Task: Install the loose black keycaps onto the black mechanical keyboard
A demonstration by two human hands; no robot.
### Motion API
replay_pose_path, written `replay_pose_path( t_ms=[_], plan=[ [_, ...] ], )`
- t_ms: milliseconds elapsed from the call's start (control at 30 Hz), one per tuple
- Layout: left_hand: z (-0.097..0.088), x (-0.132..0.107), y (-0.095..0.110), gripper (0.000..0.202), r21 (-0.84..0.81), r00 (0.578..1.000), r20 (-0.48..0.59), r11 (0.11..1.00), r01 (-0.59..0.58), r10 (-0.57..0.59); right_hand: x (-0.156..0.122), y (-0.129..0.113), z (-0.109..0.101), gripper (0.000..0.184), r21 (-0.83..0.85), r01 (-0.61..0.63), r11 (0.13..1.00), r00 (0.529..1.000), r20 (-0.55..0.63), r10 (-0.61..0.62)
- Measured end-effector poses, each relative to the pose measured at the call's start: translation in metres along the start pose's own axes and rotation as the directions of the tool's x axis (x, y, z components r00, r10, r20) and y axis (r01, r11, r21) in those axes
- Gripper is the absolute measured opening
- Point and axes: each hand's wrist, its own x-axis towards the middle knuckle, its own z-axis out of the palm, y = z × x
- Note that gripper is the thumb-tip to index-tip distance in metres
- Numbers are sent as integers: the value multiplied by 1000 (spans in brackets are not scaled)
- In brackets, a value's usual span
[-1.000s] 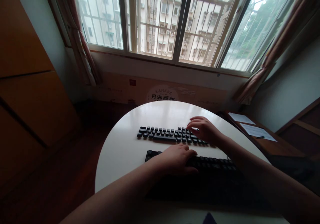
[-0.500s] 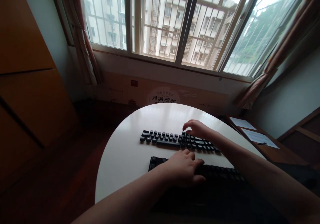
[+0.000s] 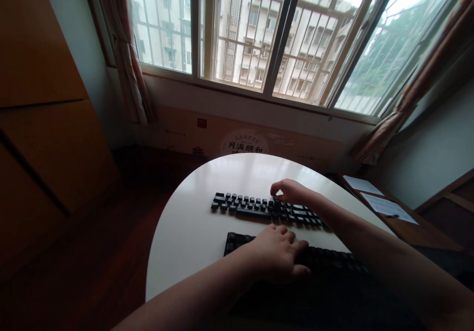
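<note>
While left hand (image 3: 276, 252) rests flat on near keyboard (image 3: 237, 239), right hand (image 3: 292, 193) pinches keycap among loose keycaps (image 3: 259, 207) on far surface (image 3: 192, 232); many keycaps left.

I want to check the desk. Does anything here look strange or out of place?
Yes: the far rows of keys lie loose on the white table, apart from the keyboard under the left hand. The right hand touches them.
</note>
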Motion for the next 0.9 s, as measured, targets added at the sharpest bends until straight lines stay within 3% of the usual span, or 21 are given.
replay_pose_path(
  t_ms=[167,233,333,467,567,667,900],
  plan=[
    [4,0,-2,67,9,1000,-16,1000,-5,5,0,-12,-8,3,-1,-12,1000,992,-124,12],
    [4,1,-2,68,-1,1000,-16,1000,7,-7,-10,-19,-17,12,5,-23,1000,979,-203,24],
    [3,2,-2,70,-24,999,-15,999,35,-36,-42,-31,-32,15,30,-45,999,951,-304,52],
    [3,6,-2,67,-38,999,-13,998,52,-53,-107,-51,-46,8,106,-72,992,929,-355,105],
    [4,9,-2,65,-41,998,-8,997,64,-64,-150,-66,-46,7,244,-55,968,931,-339,139],
    [5,11,-2,67,-48,997,0,996,78,-78,-174,-77,-36,10,352,-33,935,960,-248,127],
    [-6,8,0,71,-54,995,49,994,93,-90,-180,-90,-10,27,307,-55,950,989,-116,94]
  ],
)
